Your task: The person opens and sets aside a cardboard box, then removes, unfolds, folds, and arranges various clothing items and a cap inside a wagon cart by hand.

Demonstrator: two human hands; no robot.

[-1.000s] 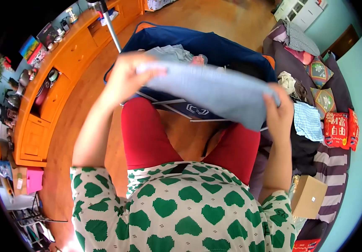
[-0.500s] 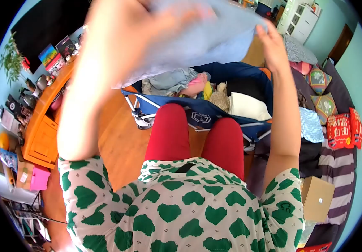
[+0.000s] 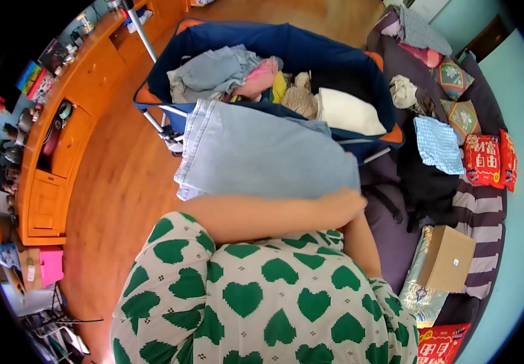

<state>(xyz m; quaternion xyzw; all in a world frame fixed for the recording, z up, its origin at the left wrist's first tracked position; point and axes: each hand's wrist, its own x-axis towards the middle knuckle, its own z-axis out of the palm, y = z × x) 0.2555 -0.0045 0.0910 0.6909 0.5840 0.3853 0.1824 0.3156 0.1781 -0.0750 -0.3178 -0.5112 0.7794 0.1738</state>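
Pale-blue denim garment [image 3: 262, 151] lies spread in front of your lap, its seamed end to your left, its far edge against the near side of the wagon. At far left stands an orange wooden cabinet [image 3: 95, 100], crowded along its top, with a pink box [image 3: 51, 266] near its lower end and bare wooden floor [image 3: 116, 170] beside it. Next comes the blue wagon [image 3: 231, 36] with orange corners; inside it, from left to right, you have crumpled grey-blue clothes [image 3: 213, 70], a pink cloth [image 3: 259, 79], something yellow [image 3: 279, 88], a beige bundle [image 3: 300, 100] and a folded white cloth [image 3: 348, 112]. Your left forearm [image 3: 262, 212] crosses over the near edge of the denim, bringing your left hand [image 3: 342, 206] to its right-hand corner — the fingers look curled, but you cannot tell whether they grip. Your right forearm [image 3: 362, 246] rises to that same corner; the right hand is largely hidden there, so its fingers cannot be read. Farther right, the dark sofa [image 3: 386, 242] bears a checked cloth [image 3: 438, 144], a cardboard box [image 3: 447, 259] and red cushions [image 3: 483, 159].
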